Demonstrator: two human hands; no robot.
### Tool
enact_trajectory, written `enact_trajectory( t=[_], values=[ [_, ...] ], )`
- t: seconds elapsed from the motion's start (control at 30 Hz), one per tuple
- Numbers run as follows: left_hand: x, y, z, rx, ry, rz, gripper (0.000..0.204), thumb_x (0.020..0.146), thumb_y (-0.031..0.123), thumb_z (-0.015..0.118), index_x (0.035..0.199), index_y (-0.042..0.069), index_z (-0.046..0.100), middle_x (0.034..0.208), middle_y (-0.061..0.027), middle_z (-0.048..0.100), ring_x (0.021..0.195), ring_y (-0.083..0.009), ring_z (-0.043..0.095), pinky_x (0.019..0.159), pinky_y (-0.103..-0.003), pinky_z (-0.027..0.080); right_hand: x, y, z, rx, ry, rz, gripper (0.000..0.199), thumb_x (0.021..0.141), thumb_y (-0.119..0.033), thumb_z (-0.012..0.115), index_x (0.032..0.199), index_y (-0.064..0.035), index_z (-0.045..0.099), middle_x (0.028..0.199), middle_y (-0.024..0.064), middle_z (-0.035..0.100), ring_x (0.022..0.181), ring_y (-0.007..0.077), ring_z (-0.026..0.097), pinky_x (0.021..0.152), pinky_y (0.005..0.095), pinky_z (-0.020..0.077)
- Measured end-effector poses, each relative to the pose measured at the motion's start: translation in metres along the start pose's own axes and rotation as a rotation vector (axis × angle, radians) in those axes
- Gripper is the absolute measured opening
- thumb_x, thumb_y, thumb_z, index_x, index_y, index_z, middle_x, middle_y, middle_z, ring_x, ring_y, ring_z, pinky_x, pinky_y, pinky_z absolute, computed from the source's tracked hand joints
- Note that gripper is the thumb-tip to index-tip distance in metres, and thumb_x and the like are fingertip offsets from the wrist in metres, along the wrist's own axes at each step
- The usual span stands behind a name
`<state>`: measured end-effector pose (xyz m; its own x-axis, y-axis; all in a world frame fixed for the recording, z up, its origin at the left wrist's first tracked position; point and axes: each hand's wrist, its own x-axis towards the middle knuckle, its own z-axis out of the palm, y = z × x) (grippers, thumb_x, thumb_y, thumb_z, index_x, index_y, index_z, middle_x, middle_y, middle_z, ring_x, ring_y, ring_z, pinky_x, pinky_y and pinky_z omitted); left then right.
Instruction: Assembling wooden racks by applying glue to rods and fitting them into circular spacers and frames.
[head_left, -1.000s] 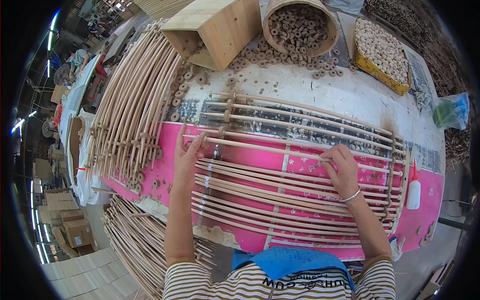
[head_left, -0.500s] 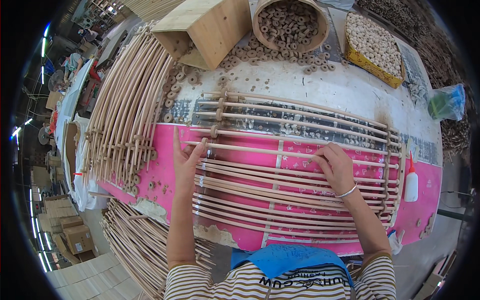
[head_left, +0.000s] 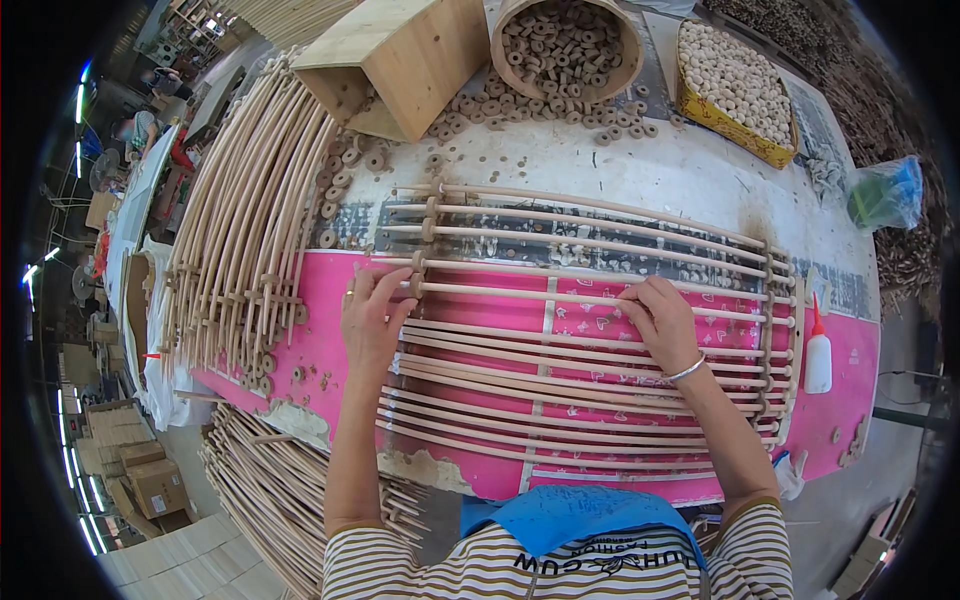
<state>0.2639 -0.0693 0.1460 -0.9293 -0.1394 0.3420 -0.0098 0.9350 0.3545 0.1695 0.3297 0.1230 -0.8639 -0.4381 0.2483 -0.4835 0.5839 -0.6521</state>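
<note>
While my right hand (head_left: 662, 325) pinches a pale rod (head_left: 520, 293), fingers closed on it just right of the frame's centre, my left hand (head_left: 372, 325) is up at that rod's left end, fingers curled about a brown ring (head_left: 416, 287); whether they squeeze it, I can't tell. So the rod lies left to right across the middle of the frame, over the pink part of the surface (head_left: 840, 400). More rods (head_left: 480, 377) run close below it, reaching near the lower edge, so it's tight down there! At right, a row of rings (head_left: 768, 340) crosses the rods, and past it sits a white bottle (head_left: 818, 365) with a red tip, a pink margin between it and the right edge. Over left, a pink strip parts my left hand from a big bundle of rods (head_left: 240, 210): some room that way. Higher up, a pale stretch opens between the topmost rod and the spilled rings (head_left: 485, 105), with a wooden box (head_left: 430, 65) just above them.
</note>
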Motion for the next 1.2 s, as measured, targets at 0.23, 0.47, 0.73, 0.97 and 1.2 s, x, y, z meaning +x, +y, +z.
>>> enact_trajectory(
  t=[0.23, 0.47, 0.73, 0.97, 1.2],
  values=[
    [0.002, 0.000, 0.011, 0.052, -0.029, 0.007, 0.040, 0.081, 0.013, 0.081, 0.119, 0.017, 0.071, 0.109, -0.0060, 0.062, 0.103, -0.0297, 0.061, 0.089, -0.042, 0.047, 0.003, 0.004, 0.001, -0.136, 0.023, -0.118, 0.016, 0.082, -0.012, 0.080, 0.094, -0.0072, 0.070, 0.091, 0.0085, 0.063, 0.089, 0.0300, 0.061, 0.077, 0.0409, 0.0504],
    [0.053, -0.078, -0.003, 0.111, 0.143, -0.272, 0.041, 0.097, 0.025, 0.072, 0.133, 0.006, 0.063, 0.116, -0.0142, 0.067, 0.107, -0.0362, 0.066, 0.091, -0.046, 0.054, 0.005, -0.014, -0.008, -0.185, 0.105, -0.120, 0.021, 0.082, -0.014, 0.080, 0.102, -0.0084, 0.072, 0.099, 0.0076, 0.063, 0.093, 0.0300, 0.060, 0.083, 0.0422, 0.0466],
    [0.103, -0.144, 0.040, 0.645, 0.078, -0.380, 0.040, 0.098, 0.038, 0.070, 0.128, 0.013, 0.062, 0.119, -0.0115, 0.063, 0.111, -0.0334, 0.066, 0.082, -0.047, 0.060, -0.014, -0.030, -0.016, -0.100, 0.021, -0.113, 0.019, 0.083, -0.008, 0.078, 0.102, -0.0079, 0.073, 0.096, 0.0096, 0.064, 0.092, 0.0312, 0.062, 0.079, 0.0431, 0.0493],
    [0.109, -0.156, 0.045, 0.674, 0.115, -0.361, 0.025, 0.097, 0.028, 0.072, 0.114, 0.012, 0.062, 0.112, -0.0084, 0.063, 0.108, -0.0321, 0.066, 0.083, -0.045, 0.060, -0.025, -0.029, -0.016, -0.037, 0.009, -0.076, 0.020, 0.082, -0.006, 0.077, 0.102, -0.0060, 0.073, 0.095, 0.0098, 0.064, 0.092, 0.0309, 0.062, 0.078, 0.0427, 0.0498],
    [0.079, -0.141, 0.022, 0.462, 0.242, -0.238, 0.028, 0.098, 0.024, 0.069, 0.122, 0.012, 0.061, 0.114, -0.0120, 0.066, 0.106, -0.0348, 0.067, 0.083, -0.047, 0.056, -0.033, -0.030, -0.010, -0.061, -0.101, -0.052, 0.018, 0.082, -0.009, 0.078, 0.099, -0.0041, 0.073, 0.096, 0.0103, 0.066, 0.092, 0.0313, 0.063, 0.081, 0.0409, 0.0495]
  ],
)
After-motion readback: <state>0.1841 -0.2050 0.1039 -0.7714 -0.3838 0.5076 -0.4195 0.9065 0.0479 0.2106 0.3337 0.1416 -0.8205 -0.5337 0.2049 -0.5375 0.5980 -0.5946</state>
